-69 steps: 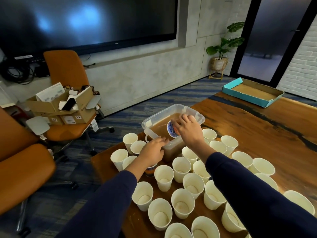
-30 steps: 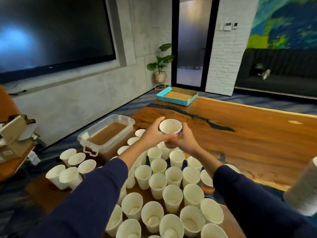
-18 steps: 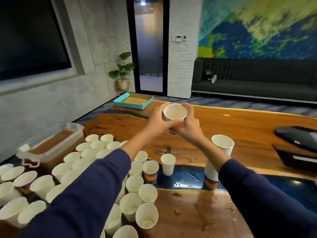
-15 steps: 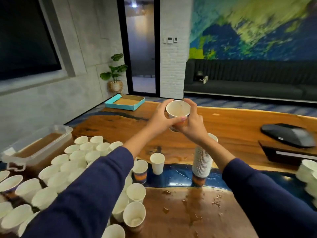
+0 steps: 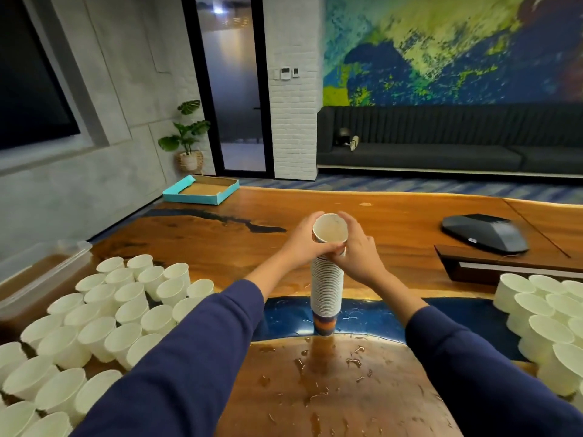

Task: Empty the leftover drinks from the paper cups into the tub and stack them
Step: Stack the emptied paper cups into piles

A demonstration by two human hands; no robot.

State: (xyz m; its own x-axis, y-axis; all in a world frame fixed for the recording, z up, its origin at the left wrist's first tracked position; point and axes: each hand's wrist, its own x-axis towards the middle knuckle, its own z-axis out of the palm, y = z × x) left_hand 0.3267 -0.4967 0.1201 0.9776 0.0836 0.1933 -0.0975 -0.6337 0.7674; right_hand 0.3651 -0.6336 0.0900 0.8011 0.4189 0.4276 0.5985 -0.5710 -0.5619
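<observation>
Cup (image 5: 330,229): now lowered onto stack (image 5: 326,288), formerly held above it. Left hand (image 5: 303,241), right hand (image 5: 355,247) both clasp its sides. Light, crushable paper; likely wet. Hold low, near stack's top.

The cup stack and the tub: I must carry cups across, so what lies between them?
In the head view, a crowd of loose paper cups fills the table between the cup stack and the tub.

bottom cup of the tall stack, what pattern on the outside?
Blue above an orange band, on the bottom cup of the stack; head view.
</observation>
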